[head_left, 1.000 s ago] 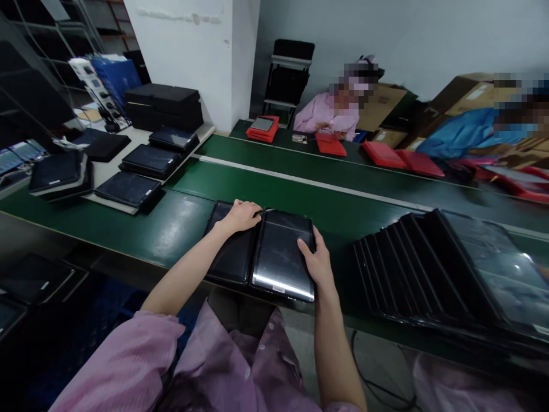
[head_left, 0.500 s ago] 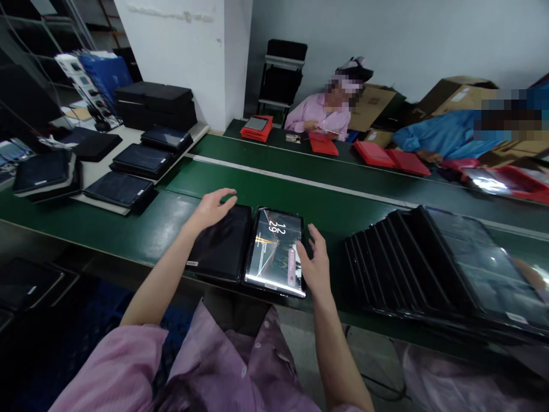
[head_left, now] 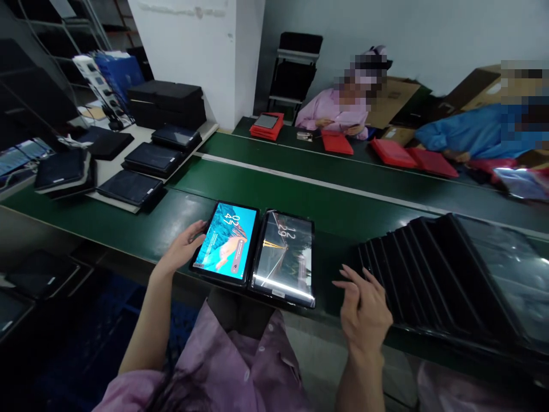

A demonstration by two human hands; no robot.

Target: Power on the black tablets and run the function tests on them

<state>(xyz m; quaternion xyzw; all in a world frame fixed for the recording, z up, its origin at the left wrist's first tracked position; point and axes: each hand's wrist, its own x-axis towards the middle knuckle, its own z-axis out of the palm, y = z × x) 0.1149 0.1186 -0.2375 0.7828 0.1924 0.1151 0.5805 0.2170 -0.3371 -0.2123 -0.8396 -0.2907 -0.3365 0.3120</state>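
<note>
Head view: two lit black-framed rectangular tablets, one blue-screened tablet (head_left: 227, 243) and one dark-screened tablet (head_left: 283, 260), side by side before you; one leaning row of black tablets (head_left: 433, 280), count unclear. Green-topped bench (head_left: 175, 214); one white pillar (head_left: 184, 63); one pink-sleeved co-worker (head_left: 328, 109), one blue-sleeved co-worker (head_left: 476, 131). Your left hand (head_left: 182, 247): loosely open beside the blue-screened tablet, contact uncertain. Your right hand (head_left: 364, 306): half open, free, near the row.

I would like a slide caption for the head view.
Two lit tablets lie side by side between left hand and right hand.
</note>
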